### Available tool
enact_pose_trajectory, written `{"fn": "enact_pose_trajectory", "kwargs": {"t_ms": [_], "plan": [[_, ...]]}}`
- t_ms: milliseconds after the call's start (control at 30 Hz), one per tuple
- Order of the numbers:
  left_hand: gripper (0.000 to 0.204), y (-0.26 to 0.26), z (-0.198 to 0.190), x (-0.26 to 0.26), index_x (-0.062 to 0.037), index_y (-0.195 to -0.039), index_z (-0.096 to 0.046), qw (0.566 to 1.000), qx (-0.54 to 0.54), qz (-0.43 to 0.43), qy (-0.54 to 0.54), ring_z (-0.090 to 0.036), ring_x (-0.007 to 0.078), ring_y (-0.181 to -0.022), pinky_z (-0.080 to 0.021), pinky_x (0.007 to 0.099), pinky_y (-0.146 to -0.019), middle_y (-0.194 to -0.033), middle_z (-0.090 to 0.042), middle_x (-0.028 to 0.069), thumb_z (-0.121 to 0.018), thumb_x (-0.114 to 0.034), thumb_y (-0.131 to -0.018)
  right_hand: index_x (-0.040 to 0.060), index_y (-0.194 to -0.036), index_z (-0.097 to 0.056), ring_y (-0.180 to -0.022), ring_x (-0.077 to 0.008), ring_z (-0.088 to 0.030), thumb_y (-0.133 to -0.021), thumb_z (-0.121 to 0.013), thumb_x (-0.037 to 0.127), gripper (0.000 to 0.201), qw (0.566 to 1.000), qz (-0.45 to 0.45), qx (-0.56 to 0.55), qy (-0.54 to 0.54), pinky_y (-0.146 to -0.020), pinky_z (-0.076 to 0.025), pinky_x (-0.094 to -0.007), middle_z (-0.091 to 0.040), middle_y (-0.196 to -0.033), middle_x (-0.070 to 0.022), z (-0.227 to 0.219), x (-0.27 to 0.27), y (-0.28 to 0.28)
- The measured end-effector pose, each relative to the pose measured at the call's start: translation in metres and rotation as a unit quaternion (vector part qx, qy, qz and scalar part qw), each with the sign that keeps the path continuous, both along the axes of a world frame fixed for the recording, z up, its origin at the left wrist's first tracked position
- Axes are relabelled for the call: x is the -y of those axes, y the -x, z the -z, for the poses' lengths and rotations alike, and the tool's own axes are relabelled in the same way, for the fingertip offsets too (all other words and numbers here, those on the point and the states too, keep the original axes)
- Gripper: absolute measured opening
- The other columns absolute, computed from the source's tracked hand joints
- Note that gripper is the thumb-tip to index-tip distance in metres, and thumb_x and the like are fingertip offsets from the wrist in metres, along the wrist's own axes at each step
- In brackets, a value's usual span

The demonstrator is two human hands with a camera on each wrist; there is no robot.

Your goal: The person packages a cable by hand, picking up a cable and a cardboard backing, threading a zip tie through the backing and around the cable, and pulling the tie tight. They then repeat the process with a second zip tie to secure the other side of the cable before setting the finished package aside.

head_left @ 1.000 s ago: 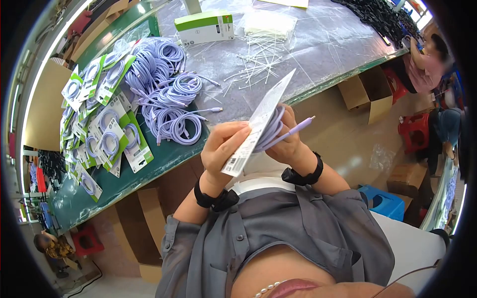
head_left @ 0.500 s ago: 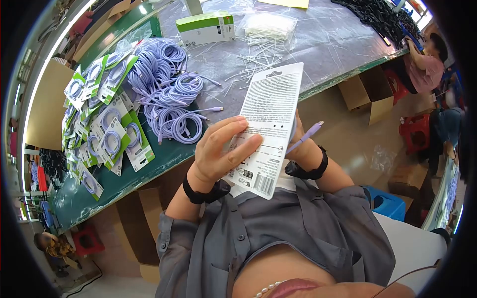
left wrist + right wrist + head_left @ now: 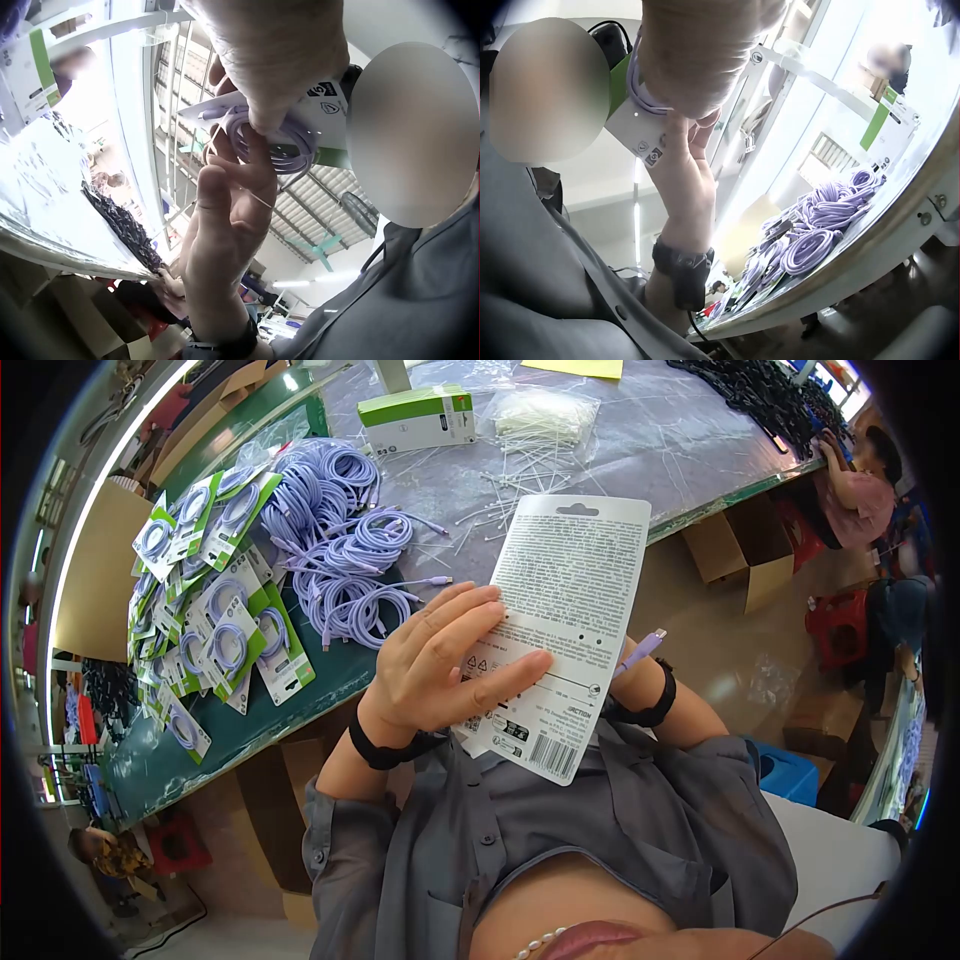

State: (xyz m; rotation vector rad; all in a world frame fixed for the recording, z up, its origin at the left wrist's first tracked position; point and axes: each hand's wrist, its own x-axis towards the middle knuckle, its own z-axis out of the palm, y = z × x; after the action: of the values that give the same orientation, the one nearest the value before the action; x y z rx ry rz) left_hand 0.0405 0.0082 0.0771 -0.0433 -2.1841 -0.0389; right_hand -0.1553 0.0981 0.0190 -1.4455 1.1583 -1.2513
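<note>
In the head view a white retail card (image 3: pixel 575 575) with a hang hole and printed back faces up over the lap. My left hand (image 3: pixel 420 660) holds its left side, fingers and thumb lying across the print. Behind the card, my right hand is mostly hidden, and a purple cable plug (image 3: pixel 642 648) sticks out past the right edge. From the left wrist view, my right hand (image 3: pixel 232 202) has bent fingers at a coiled purple cable (image 3: pixel 300 146) against the card's front. A thin white strip (image 3: pixel 261 201) shows by those fingers.
On the table, loose purple cable coils (image 3: pixel 350 560) lie beside a heap of carded cables (image 3: pixel 215 610). Behind are a stack of green-and-white cards (image 3: pixel 418 422), a bag of white cable ties (image 3: pixel 540 422) and black cables (image 3: pixel 735 395). An open carton (image 3: pixel 735 550) stands right of the table.
The card has turned from nearly edge-on to showing its printed back, and shifted right and slightly down. My left hand has spread further across it; the right hand has gone further behind it.
</note>
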Motion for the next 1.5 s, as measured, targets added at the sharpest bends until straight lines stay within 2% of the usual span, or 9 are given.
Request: {"fn": "enact_pose_trajectory", "kwargs": {"t_ms": [400,467,633,733,833,933,1033,1267,1500], "plan": [[0.043,0.002,0.004,0.001,-0.0245,-0.109,-0.068,1.000,-0.007,0.009,0.002,-0.064,0.0277,-0.092,-0.056,0.0362,-0.081,-0.099,-0.055,0.0094,-0.075,-0.014,-0.068,0.0092,-0.118,-0.062,-0.128,-0.0339,-0.039,-0.074,-0.072,0.033,0.051,0.997,-0.027,0.032,-0.058,-0.108,-0.026,-0.0484,-0.052,-0.130,-0.0120,-0.004,-0.007,0.001],[0.043,0.004,0.005,0.001,-0.0208,-0.108,-0.068,1.000,-0.011,0.003,-0.011,-0.065,0.0274,-0.090,-0.057,0.0356,-0.078,-0.099,-0.056,0.0093,-0.075,-0.013,-0.066,0.0095,-0.113,-0.063,-0.122,-0.0324,-0.047,-0.073,-0.072,0.028,0.045,0.958,0.020,-0.212,0.193,-0.104,-0.031,-0.0480,-0.056,-0.125,-0.0111,0.006,-0.006,0.002],[0.042,0.008,0.021,0.004,-0.0116,-0.108,-0.067,0.996,-0.029,0.016,-0.081,-0.065,0.0268,-0.087,-0.056,0.0333,-0.074,-0.101,-0.059,0.0113,-0.074,-0.008,-0.067,0.0068,-0.087,-0.065,-0.090,-0.0300,-0.061,-0.072,-0.070,0.011,0.016,0.840,0.113,-0.327,0.419,-0.081,-0.046,-0.0448,-0.063,-0.098,-0.0091,-0.011,-0.002,-0.005],[0.045,0.012,0.037,0.000,-0.0022,-0.108,-0.066,0.972,-0.096,-0.008,-0.213,-0.065,0.0252,-0.081,-0.052,0.0295,-0.068,-0.094,-0.066,0.0146,-0.072,0.003,-0.064,0.0031,-0.087,-0.063,-0.081,-0.0272,-0.063,-0.072,-0.072,-0.001,0.018,0.927,0.145,-0.179,0.297,-0.071,-0.050,-0.0343,-0.064,-0.087,-0.0112,-0.019,-0.008,-0.019],[0.028,0.015,0.054,-0.019,0.0021,-0.103,-0.063,0.875,-0.151,-0.050,-0.457,-0.061,0.0138,-0.082,-0.050,0.0261,-0.068,-0.093,-0.065,0.0083,-0.068,0.005,-0.076,0.0021,-0.088,-0.060,-0.077,-0.0260,-0.063,-0.072,-0.072,-0.001,0.020,0.942,0.184,0.056,0.274,-0.065,-0.050,-0.0308,-0.064,-0.086,-0.0122,-0.003,0.002,-0.034],[0.029,0.023,0.054,-0.025,0.0023,-0.110,-0.058,0.720,-0.224,0.001,-0.657,-0.058,0.0110,-0.089,-0.049,0.0244,-0.073,-0.100,-0.062,0.0055,-0.066,0.002,-0.083,0.0011,-0.091,-0.057,-0.074,-0.0231,-0.062,-0.076,-0.069,-0.005,0.020,0.921,0.184,-0.051,0.341,-0.063,-0.050,-0.0293,-0.063,-0.085,-0.0120,-0.017,0.009,-0.029],[0.038,0.027,0.060,-0.023,0.0019,-0.119,-0.052,0.685,-0.267,0.038,-0.677,-0.057,0.0120,-0.094,-0.047,0.0245,-0.079,-0.109,-0.059,0.0063,-0.065,0.002,-0.084,0.0013,-0.090,-0.058,-0.072,-0.0227,-0.061,-0.076,-0.067,-0.005,0.018,0.894,0.219,-0.150,0.362,-0.063,-0.049,-0.0303,-0.062,-0.084,-0.0113,-0.023,0.010,-0.033],[0.039,0.030,0.063,-0.024,0.0015,-0.120,-0.051,0.682,-0.281,0.049,-0.673,-0.057,0.0122,-0.096,-0.047,0.0252,-0.082,-0.111,-0.058,0.0073,-0.065,0.002,-0.084,0.0017,-0.095,-0.062,-0.068,-0.0257,-0.060,-0.070,-0.067,-0.005,0.027,0.804,0.270,-0.352,0.395,-0.058,-0.050,-0.0340,-0.059,-0.079,-0.0100,-0.022,0.019,-0.028],[0.045,0.026,0.070,-0.020,-0.0005,-0.125,-0.043,0.728,-0.245,-0.003,-0.641,-0.056,0.0167,-0.101,-0.050,0.0299,-0.085,-0.115,-0.054,0.0097,-0.062,0.002,-0.084,0.0014,-0.093,-0.061,-0.069,-0.0248,-0.059,-0.070,-0.065,-0.005,0.024,0.833,0.270,-0.365,0.316,-0.060,-0.051,-0.0337,-0.057,-0.077,-0.0091,-0.032,0.001,-0.035]]}}
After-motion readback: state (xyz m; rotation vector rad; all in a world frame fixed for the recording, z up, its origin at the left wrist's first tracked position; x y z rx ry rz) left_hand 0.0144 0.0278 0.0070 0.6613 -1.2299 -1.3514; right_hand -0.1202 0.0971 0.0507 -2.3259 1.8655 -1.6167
